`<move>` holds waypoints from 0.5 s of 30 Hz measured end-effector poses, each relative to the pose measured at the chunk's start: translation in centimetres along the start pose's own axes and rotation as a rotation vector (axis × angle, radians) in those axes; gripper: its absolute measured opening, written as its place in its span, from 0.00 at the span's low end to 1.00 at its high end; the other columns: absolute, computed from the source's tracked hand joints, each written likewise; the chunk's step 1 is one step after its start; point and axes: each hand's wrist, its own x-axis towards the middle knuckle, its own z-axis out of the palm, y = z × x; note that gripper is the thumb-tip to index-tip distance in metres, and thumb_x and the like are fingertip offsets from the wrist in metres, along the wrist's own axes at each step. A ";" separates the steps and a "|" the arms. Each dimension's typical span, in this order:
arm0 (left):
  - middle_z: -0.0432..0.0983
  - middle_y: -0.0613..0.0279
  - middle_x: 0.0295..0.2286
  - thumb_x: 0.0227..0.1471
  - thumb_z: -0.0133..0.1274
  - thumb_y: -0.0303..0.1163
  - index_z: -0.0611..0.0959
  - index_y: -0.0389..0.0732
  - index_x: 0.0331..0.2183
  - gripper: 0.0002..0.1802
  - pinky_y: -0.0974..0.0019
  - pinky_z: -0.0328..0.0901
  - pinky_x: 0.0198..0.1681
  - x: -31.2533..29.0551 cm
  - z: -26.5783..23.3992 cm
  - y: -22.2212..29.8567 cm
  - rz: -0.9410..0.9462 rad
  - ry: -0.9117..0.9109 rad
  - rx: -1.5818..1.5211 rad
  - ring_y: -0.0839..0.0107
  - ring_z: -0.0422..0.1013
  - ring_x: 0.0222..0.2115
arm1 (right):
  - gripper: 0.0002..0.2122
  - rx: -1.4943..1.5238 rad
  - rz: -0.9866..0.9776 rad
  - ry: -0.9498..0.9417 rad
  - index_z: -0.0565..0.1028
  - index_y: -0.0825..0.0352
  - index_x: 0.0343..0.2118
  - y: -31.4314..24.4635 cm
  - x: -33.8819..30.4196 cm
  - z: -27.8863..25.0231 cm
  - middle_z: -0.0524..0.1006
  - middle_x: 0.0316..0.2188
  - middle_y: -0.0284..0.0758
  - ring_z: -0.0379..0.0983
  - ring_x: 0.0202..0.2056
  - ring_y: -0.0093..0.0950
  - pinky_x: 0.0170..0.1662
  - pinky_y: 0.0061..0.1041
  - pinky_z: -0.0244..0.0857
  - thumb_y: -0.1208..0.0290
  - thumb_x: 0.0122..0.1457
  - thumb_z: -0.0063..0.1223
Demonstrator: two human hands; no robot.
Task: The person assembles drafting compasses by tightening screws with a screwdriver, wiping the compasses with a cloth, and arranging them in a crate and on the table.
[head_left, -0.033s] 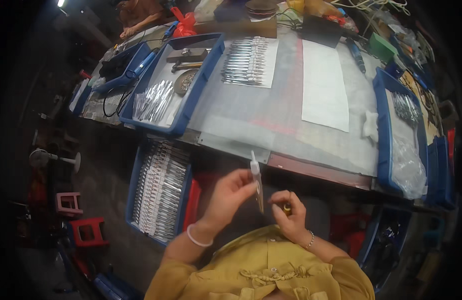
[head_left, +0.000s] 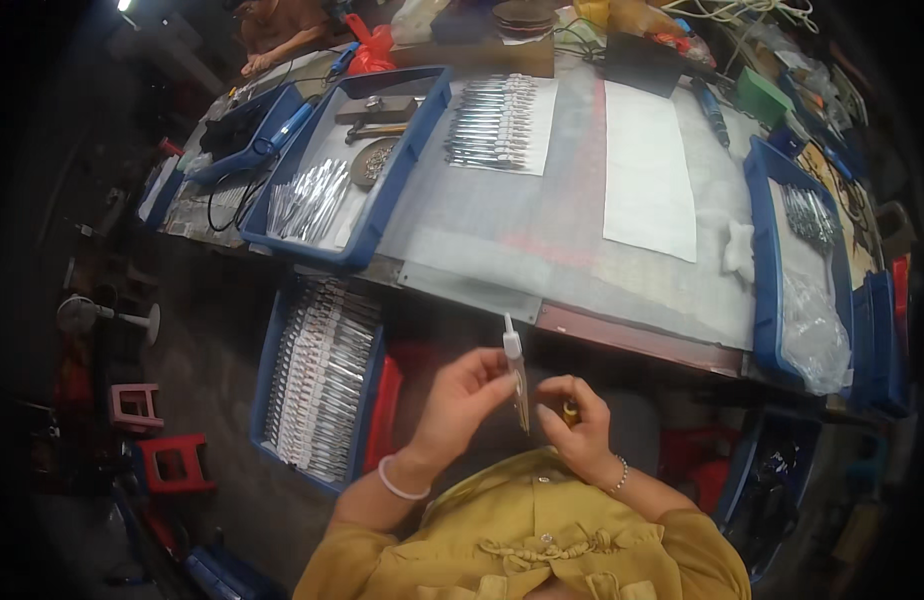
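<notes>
My left hand (head_left: 462,402) pinches a slim drawing compass (head_left: 513,345) with a white plastic head and thin metal legs. It is held upright in front of my body, head up and legs down. Close beside it, my right hand (head_left: 579,432) is curled around a small yellow-handled tool (head_left: 571,412); its working end is hidden, so I cannot tell its exact kind. The two hands are apart. On the table, a row of similar metal pieces with white heads (head_left: 494,122) lies on white paper.
A blue tray (head_left: 410,160) with metal legs, a hammer (head_left: 375,131) and a dish of small parts (head_left: 370,163) stands at left. Below it is a blue crate (head_left: 370,440) packed with compasses. White paper (head_left: 650,180) lies mid-right, a blue tray (head_left: 770,290) far right. Another person (head_left: 282,35) sits far left.
Both hands stay close together. The compass and my left hand sit very slightly lower, and the fingers of my right hand have shifted a little around the yellow handle.
</notes>
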 end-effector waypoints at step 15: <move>0.68 0.54 0.42 0.56 0.53 0.33 0.75 0.39 0.41 0.12 0.56 0.65 0.46 -7.8 2.4 6.4 0.713 -0.122 0.130 0.61 0.69 0.39 | 0.09 0.268 0.260 -0.054 0.75 0.71 0.38 -1.3 -1.5 -0.5 0.76 0.27 0.29 0.71 0.26 0.15 0.28 0.14 0.65 0.80 0.54 0.59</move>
